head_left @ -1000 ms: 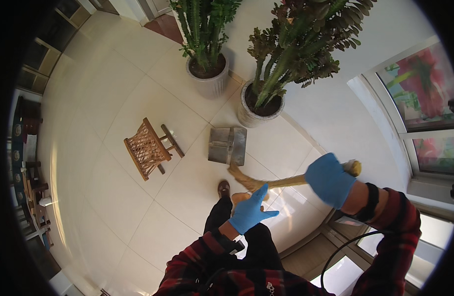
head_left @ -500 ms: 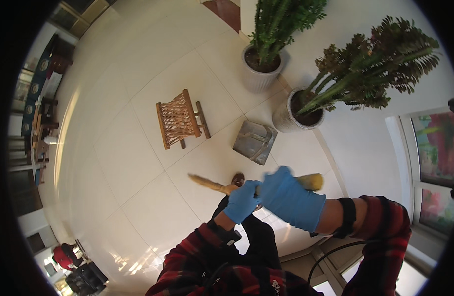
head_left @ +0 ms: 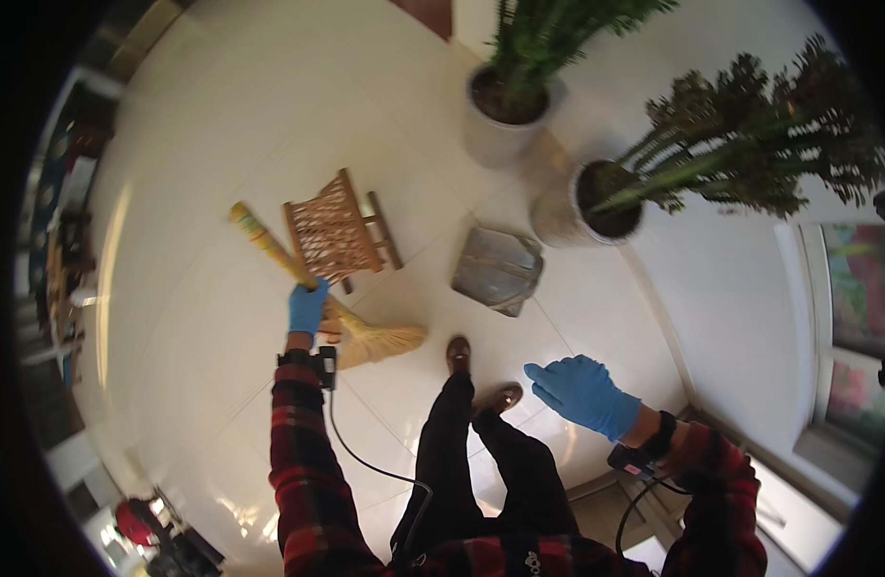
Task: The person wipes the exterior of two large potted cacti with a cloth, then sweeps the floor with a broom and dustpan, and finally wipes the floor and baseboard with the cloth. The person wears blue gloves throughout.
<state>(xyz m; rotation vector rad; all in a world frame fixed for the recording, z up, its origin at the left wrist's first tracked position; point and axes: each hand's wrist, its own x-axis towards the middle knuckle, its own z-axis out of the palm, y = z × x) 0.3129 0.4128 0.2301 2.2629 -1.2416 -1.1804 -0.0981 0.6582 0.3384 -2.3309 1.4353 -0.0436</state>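
A straw broom (head_left: 386, 341) slants over the floor at left of centre. Its yellow handle points up and left, and its bristles fan out to the lower right. My left hand (head_left: 308, 308), in a blue glove, is closed around the handle. On the right, my right hand (head_left: 585, 396), also blue-gloved, hovers apart from the broom with its fingers curled together. I see nothing in it. Just beyond the broom stands a low folding stool (head_left: 332, 231) with a woven seat, partly overlapped in view by the handle.
A grey, square, box-like metal piece (head_left: 498, 269) lies on the tiled floor ahead. Two potted plants in pale pots (head_left: 505, 139) stand by the right wall. My shoes (head_left: 459, 354) are below. Windows line the right side; furniture stands far left.
Both hands were together on the broom in front of me. The right hand has let go and is apart; the left has carried the broom leftward, its handle now pointing up-left.
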